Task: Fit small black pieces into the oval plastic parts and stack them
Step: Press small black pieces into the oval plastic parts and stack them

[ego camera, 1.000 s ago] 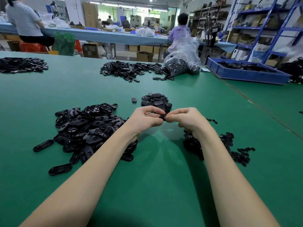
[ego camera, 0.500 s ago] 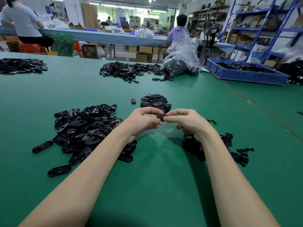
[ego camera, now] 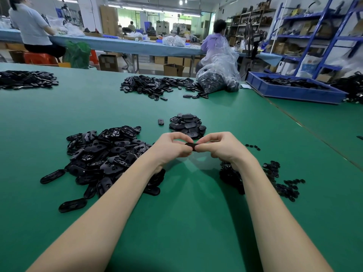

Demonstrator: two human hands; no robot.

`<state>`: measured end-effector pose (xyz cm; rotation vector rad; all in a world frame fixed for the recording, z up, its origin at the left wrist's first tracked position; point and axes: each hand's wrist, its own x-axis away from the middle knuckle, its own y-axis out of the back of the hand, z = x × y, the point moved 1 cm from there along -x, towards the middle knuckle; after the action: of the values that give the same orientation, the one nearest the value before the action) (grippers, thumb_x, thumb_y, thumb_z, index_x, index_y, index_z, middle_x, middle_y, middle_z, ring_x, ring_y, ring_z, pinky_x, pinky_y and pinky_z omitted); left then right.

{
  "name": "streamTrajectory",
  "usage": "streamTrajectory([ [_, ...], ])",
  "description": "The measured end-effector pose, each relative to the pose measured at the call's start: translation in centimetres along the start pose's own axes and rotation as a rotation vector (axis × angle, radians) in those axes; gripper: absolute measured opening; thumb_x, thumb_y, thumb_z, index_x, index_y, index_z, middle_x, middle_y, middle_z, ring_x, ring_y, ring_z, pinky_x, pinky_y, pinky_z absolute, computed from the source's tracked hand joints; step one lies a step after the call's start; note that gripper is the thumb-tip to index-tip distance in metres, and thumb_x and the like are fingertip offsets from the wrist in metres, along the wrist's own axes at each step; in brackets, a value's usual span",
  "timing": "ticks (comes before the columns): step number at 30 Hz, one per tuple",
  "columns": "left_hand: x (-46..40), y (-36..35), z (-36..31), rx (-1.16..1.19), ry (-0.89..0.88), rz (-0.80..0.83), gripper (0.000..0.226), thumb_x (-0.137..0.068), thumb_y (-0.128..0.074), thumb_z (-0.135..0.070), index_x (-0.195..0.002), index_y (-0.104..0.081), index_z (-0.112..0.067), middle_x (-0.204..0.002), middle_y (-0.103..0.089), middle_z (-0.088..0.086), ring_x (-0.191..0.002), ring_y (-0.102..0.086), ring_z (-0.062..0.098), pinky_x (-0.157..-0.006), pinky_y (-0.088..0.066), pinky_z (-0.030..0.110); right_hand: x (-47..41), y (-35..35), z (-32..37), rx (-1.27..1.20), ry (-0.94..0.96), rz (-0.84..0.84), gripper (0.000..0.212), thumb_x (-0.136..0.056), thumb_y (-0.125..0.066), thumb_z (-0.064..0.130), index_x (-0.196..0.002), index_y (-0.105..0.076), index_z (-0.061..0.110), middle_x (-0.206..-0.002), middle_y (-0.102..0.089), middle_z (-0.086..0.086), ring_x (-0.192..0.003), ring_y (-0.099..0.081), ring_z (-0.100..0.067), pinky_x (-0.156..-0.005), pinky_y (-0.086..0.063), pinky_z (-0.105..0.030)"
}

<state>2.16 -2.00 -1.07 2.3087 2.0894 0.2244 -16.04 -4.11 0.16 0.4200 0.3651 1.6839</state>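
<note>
Holding one oval part [ego camera: 191, 146] between them, the left hand [ego camera: 172, 147] and the right hand [ego camera: 220, 147] meet above the green worktop [ego camera: 196, 222], just in front of the small stack of finished parts [ego camera: 187, 124]. Head view: the grip of each hand is narrow, thumb and curled fingers pinching opposite ends of the part. Whether a small black piece is already seated in it cannot be told; the fingers cover most of it.

The supply of empty oval parts [ego camera: 106, 158] lies heaped beside the left forearm. The small black pieces [ego camera: 275, 179] lie scattered beside and under the right forearm. One stray part [ego camera: 160, 121] rests just left of the stack.

Judged from this pose, the fitting step is in hand. The next move calls for pressing the piece fully home, then carrying the part forward onto the stack and releasing it squarely on top, so that the pile does not slide.
</note>
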Motion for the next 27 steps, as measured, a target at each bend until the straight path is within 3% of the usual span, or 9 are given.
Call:
streamTrajectory([
  [4,0.1,0.1,-0.2,-0.002,-0.014,-0.006,0.014,-0.087,-0.071,-0.001,-0.091,-0.070,-0.014,-0.084,-0.075,0.007,-0.075,-0.064,0.017,-0.093,-0.055,0.032,-0.3,-0.4,-0.1,0.036,0.030,-0.046,0.012,-0.073,-0.087,0.028,-0.078,-0.078,0.021,-0.057,-0.060,0.016,-0.043,-0.045,0.002,-0.051,-0.032,-0.019],
  [9,0.0,-0.1,0.1,-0.018,-0.014,-0.030,0.013,-0.088,-0.071,-0.002,-0.092,-0.071,-0.014,-0.083,-0.075,0.005,-0.075,-0.065,0.014,-0.086,-0.056,0.024,-0.5,-0.9,-0.3,0.060,0.074,-0.068,0.012,-0.079,-0.084,0.024,-0.078,-0.073,0.020,-0.056,-0.058,0.016,-0.057,-0.051,-0.006,-0.057,-0.037,-0.020],
  [19,-0.5,-0.9,0.5,-0.117,-0.069,-0.141,0.016,-0.086,-0.073,-0.007,-0.082,-0.071,-0.023,-0.074,-0.074,0.000,-0.073,-0.066,0.013,-0.088,-0.055,0.031,-0.3,-1.5,-0.2,0.016,0.127,-0.112,0.017,-0.078,-0.083,0.019,-0.075,-0.066,0.019,-0.060,-0.060,0.011,-0.054,-0.050,-0.005,-0.057,-0.041,-0.018],
  [24,-0.5,0.3,-0.2,-0.292,-0.253,-0.150,0.016,-0.085,-0.075,-0.014,-0.093,-0.068,-0.027,-0.081,-0.076,-0.007,-0.071,-0.068,0.004,-0.068,-0.049,0.014,-0.1,-1.0,-0.1,-0.137,0.129,-0.132,0.012,-0.083,-0.081,0.015,-0.080,-0.071,0.019,-0.063,-0.063,0.011,-0.050,-0.052,0.003,-0.050,-0.039,-0.008],
  [27,-0.3,0.4,-0.3,-0.499,-0.370,-0.178,0.017,-0.083,-0.076,-0.011,-0.095,-0.071,-0.023,-0.083,-0.074,-0.008,-0.073,-0.069,0.003,-0.069,-0.047,0.005,0.1,-0.7,-0.1,-0.127,0.079,-0.120,0.008,-0.083,-0.081,0.018,-0.086,-0.074,0.020,-0.063,-0.063,0.010,-0.045,-0.048,0.004,-0.048,-0.037,-0.010],
])
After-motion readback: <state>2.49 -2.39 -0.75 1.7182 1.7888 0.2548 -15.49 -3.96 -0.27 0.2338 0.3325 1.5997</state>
